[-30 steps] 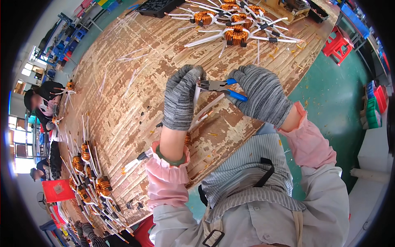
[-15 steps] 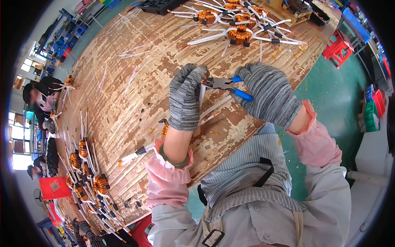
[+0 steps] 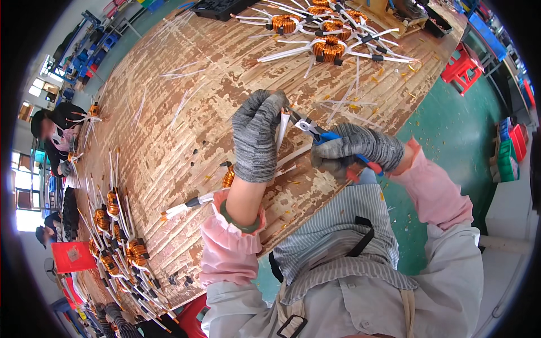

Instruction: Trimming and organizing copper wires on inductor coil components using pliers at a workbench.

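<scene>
My left hand (image 3: 256, 135), in a grey striped knit glove, is closed with its fingertips pinching the end of a white-sleeved wire lead (image 3: 283, 128). The lead runs down toward a copper-wound coil (image 3: 227, 177), mostly hidden behind my left wrist. Closed around the blue and red handles of a pair of pliers (image 3: 306, 125) is my right hand (image 3: 358, 147), gloved alike. The plier jaws point up and left, close to the lead's tip; whether they touch it I cannot tell. Another sleeved lead (image 3: 194, 203) with a black band sticks out left of my left forearm.
Several copper coils (image 3: 328, 48) with white leads lie at the table's far side, and more coils (image 3: 137, 252) at left. White sleeve scraps (image 3: 183, 110) are scattered on the worn table (image 3: 169, 146). Beyond its right edge stands a red stool (image 3: 463, 66). Other people work at far left.
My right hand has moved down and turned, tilting the pliers so that their handles slope down to the right. The left hand has barely moved and still pinches the lead.
</scene>
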A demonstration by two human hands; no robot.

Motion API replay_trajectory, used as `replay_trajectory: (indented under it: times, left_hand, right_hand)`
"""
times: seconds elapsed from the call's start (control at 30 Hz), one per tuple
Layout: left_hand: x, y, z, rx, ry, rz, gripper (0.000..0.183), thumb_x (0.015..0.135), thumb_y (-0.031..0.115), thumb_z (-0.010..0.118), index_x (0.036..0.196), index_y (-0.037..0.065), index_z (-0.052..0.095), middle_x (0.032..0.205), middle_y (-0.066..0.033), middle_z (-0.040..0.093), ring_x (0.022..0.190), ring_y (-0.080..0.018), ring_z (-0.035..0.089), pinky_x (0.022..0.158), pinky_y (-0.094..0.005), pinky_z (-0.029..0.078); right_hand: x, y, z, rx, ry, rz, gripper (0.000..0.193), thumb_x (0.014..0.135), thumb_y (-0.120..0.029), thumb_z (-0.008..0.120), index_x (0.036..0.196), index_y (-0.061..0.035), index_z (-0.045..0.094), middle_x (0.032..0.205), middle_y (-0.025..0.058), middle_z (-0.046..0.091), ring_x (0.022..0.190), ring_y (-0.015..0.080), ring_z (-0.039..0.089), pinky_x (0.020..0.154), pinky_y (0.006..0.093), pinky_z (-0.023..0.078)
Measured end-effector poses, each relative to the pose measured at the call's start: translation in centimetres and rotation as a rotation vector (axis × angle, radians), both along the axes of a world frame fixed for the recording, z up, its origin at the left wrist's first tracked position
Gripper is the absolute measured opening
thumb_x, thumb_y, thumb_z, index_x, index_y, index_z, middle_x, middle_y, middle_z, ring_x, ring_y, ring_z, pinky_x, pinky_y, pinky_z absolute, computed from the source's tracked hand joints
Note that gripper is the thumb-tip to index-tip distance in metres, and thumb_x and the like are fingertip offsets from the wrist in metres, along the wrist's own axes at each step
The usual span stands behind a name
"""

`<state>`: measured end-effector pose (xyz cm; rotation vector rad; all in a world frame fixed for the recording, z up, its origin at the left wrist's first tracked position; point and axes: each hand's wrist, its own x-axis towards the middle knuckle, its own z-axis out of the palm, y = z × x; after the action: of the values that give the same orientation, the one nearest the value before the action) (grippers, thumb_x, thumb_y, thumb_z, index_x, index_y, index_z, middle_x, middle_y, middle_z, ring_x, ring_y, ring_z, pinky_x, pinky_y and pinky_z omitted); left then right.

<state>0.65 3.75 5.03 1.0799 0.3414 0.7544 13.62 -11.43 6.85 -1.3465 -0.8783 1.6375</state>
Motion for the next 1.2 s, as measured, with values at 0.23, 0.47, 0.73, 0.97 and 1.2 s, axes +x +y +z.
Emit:
replay_trajectory:
  times: [0.23, 0.47, 0.73, 0.97, 1.2]
  left_hand:
    - [0.2, -0.1, -0.5, 0.032, 0.098, 0.048, 0.016, 0.085, 0.014, 0.058, 0.093, 0.001, 0.061, 0.085, -0.0043, 0.060, 0.077, -0.0128, 0.055, 0.071, -0.0252, 0.045]
    - [-1.0, 0.2, -0.4, 0.053, 0.218, -0.142, 0.031, 0.089, 0.028, 0.055, 0.104, 0.001, 0.057, 0.085, -0.0073, 0.060, 0.071, -0.0141, 0.059, 0.064, -0.0273, 0.051]
    - [-2.5, -0.1, -0.6, 0.156, 0.378, -0.237, 0.020, 0.088, 0.022, 0.057, 0.090, 0.001, 0.059, 0.064, -0.0005, 0.052, 0.052, -0.0070, 0.045, 0.046, -0.0209, 0.037]
    - [-2.0, -0.7, -0.7, 0.182, 0.410, -0.166, 0.019, 0.089, 0.021, 0.056, 0.088, 0.002, 0.059, 0.061, 0.0000, 0.051, 0.048, -0.0065, 0.044, 0.043, -0.0206, 0.035]
    - [-1.5, -0.3, -0.5, 0.104, 0.238, -0.118, 0.025, 0.088, 0.023, 0.058, 0.096, 0.000, 0.061, 0.075, -0.0044, 0.060, 0.067, -0.0106, 0.056, 0.057, -0.0232, 0.046]
  right_hand:
    - [-0.6, 0.6, 0.7, 0.343, -1.411, -0.110, 0.032, 0.080, -0.032, 0.061, 0.091, -0.0022, 0.057, 0.076, 0.0157, 0.059, 0.069, 0.0337, 0.058, 0.065, 0.0390, 0.048]
    - [0.2, 0.1, 0.5, 0.254, -1.576, -0.096, 0.036, 0.077, -0.033, 0.059, 0.096, -0.0021, 0.056, 0.082, 0.0157, 0.061, 0.078, 0.0319, 0.060, 0.069, 0.0418, 0.048]
    - [0.2, 0.3, -1.2, 0.393, -1.034, -0.078, 0.035, 0.083, -0.035, 0.060, 0.089, -0.0010, 0.058, 0.070, 0.0115, 0.059, 0.064, 0.0262, 0.060, 0.062, 0.0353, 0.050]
    - [-2.1, -0.3, -1.7, 0.025, -0.006, -0.196, 0.032, 0.085, -0.036, 0.060, 0.086, -0.0039, 0.059, 0.063, 0.0055, 0.057, 0.056, 0.0154, 0.058, 0.053, 0.0294, 0.049]
    - [-1.4, -0.1, -2.1, 0.374, -0.937, -0.193, 0.032, 0.085, -0.036, 0.058, 0.087, -0.0043, 0.055, 0.065, 0.0132, 0.056, 0.062, 0.0277, 0.059, 0.058, 0.0377, 0.045]
